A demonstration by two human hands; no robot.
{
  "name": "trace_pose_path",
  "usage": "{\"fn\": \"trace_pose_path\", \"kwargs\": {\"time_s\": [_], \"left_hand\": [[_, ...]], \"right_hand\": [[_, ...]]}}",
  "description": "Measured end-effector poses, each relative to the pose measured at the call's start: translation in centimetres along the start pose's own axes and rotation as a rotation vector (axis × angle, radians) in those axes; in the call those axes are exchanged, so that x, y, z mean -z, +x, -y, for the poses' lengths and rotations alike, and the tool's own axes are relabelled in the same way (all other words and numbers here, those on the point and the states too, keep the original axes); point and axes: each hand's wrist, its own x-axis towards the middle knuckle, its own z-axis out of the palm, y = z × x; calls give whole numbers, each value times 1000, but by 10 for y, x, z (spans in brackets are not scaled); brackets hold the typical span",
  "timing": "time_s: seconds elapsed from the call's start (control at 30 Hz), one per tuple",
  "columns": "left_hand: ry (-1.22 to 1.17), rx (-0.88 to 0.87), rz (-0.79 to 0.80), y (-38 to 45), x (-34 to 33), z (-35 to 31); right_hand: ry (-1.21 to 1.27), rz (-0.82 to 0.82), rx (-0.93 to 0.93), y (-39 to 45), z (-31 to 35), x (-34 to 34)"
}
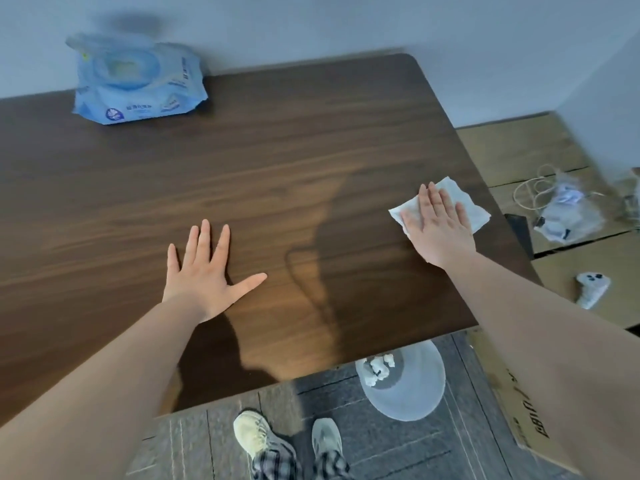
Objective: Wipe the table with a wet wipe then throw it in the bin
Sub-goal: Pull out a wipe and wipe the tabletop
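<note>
A white wet wipe [476, 211] lies spread flat on the dark wooden table [277, 168] near its right edge. My right hand [438, 225] presses flat on the wipe, fingers together, covering its left half. My left hand [204, 271] rests palm down on the table's middle, fingers spread, holding nothing. A round translucent bin [415, 386] stands on the floor just past the table's near edge, with crumpled white wipes inside. A damp streak shows on the wood between my hands.
A blue pack of wet wipes [136, 84] sits at the table's far left by the wall. Cardboard boxes [554, 265] stand right of the table, with a plastic bag with cables [568, 209] and a white controller [592, 287] on them. My shoes [287, 441] are on the grey floor.
</note>
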Motion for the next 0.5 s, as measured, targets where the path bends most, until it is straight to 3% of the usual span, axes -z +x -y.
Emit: {"fn": "trace_pose_path", "kwargs": {"time_s": [0.27, 0.5], "left_hand": [[-37, 17, 24, -3, 2, -1], [-124, 0, -3, -24, 0, 24]], "right_hand": [[11, 51, 4, -10, 19, -2], [-5, 71, 248, -36, 119, -16]]}}
